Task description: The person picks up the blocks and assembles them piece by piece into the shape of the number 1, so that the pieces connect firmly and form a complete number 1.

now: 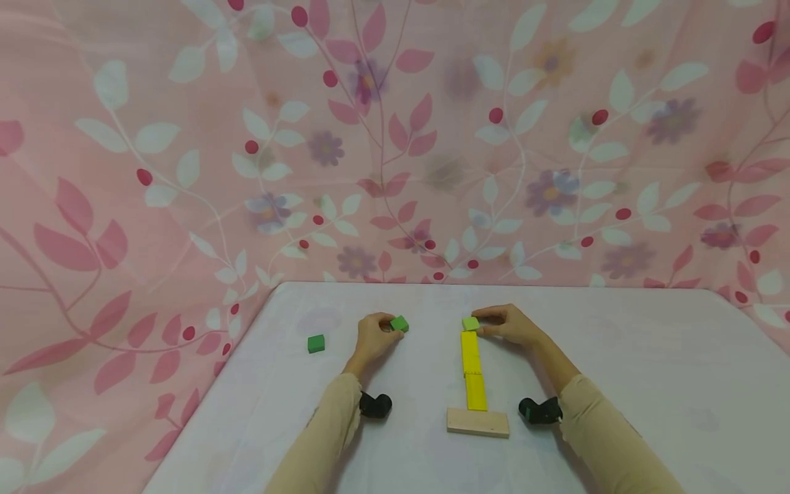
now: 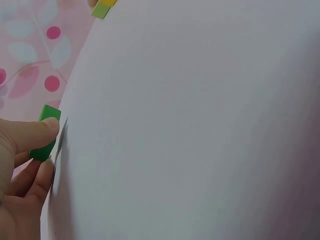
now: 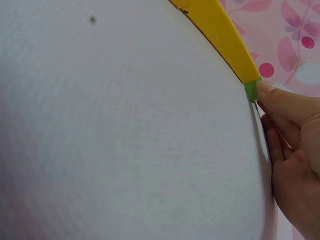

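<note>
My left hand (image 1: 374, 339) pinches a green block (image 1: 400, 324) between thumb and fingers; in the left wrist view the thumb lies across this green block (image 2: 46, 145). To the right, my right hand (image 1: 512, 325) holds a light green block (image 1: 471, 324) by its right side. That block touches the far end of a row of two yellow blocks (image 1: 472, 354) laid end to end. A pale wooden block (image 1: 478, 422) lies crosswise at the row's near end. In the right wrist view, thumb and fingertip are on the light green block (image 3: 251, 91) beside the yellow block (image 3: 220, 35).
Another green block (image 1: 316, 344) lies on the white table (image 1: 247, 439), left of my left hand. Black wrist devices (image 1: 375, 405) sit at both sleeves. Behind the table's far edge hangs a pink floral cloth (image 1: 395, 171).
</note>
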`<state>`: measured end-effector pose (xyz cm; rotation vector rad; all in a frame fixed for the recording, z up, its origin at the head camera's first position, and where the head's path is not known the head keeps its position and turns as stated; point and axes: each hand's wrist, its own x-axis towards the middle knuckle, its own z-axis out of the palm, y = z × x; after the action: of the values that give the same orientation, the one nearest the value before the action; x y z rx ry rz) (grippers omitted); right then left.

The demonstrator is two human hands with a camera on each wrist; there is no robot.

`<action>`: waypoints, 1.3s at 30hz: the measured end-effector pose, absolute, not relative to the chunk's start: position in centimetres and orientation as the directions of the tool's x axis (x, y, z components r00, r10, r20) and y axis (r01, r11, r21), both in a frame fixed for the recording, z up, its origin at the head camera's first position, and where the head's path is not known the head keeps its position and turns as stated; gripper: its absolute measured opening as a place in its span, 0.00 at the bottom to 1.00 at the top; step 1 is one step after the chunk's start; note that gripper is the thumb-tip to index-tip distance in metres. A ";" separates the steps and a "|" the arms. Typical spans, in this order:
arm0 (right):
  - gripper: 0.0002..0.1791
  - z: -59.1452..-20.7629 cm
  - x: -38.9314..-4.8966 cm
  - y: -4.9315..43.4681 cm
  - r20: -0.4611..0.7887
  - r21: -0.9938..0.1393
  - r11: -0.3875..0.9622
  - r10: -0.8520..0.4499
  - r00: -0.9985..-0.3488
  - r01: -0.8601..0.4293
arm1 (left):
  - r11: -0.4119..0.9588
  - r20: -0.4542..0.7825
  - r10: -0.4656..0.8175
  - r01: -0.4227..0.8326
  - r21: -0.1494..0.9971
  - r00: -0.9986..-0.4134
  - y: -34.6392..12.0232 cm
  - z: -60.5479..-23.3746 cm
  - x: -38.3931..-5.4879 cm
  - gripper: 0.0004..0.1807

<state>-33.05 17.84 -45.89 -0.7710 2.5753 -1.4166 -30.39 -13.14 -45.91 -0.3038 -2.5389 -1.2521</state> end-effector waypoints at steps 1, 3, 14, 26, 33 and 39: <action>0.23 -45.9 -33.1 17.9 0.152 -0.813 0.437 -0.478 -0.865 -0.384 | 0.592 0.347 0.060 0.313 0.743 -0.936 -12.9 -45.9 -30.3 0.18; 0.23 -46.0 -33.1 17.9 0.156 -0.813 0.433 -0.482 -0.862 -0.389 | 0.579 0.341 0.067 0.315 0.752 -0.937 -12.5 -45.8 -30.3 0.18; 0.23 -46.1 -33.3 18.0 0.154 -0.812 0.436 -0.483 -0.862 -0.389 | 0.434 0.412 0.155 0.437 0.788 -0.898 -10.3 -46.6 -31.2 0.18; 0.22 -44.8 -32.3 17.5 0.135 -0.816 0.447 -0.469 -0.873 -0.366 | 0.513 0.287 0.150 0.322 0.796 -0.946 -7.0 -45.6 -30.8 0.17; 0.21 -43.1 -30.9 17.0 0.151 -0.815 0.429 -0.492 -0.857 -0.390 | 0.508 0.275 0.164 0.321 0.800 -0.947 -6.0 -45.6 -30.9 0.18; 0.21 -43.1 -30.8 16.9 0.155 -0.815 0.424 -0.495 -0.855 -0.394 | 0.503 0.280 0.164 0.324 0.801 -0.946 -5.4 -45.4 -30.7 0.17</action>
<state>-30.79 16.93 -43.05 -0.8014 2.5582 -1.4189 -30.70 -5.42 -45.45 -0.4222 -2.5748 -1.4261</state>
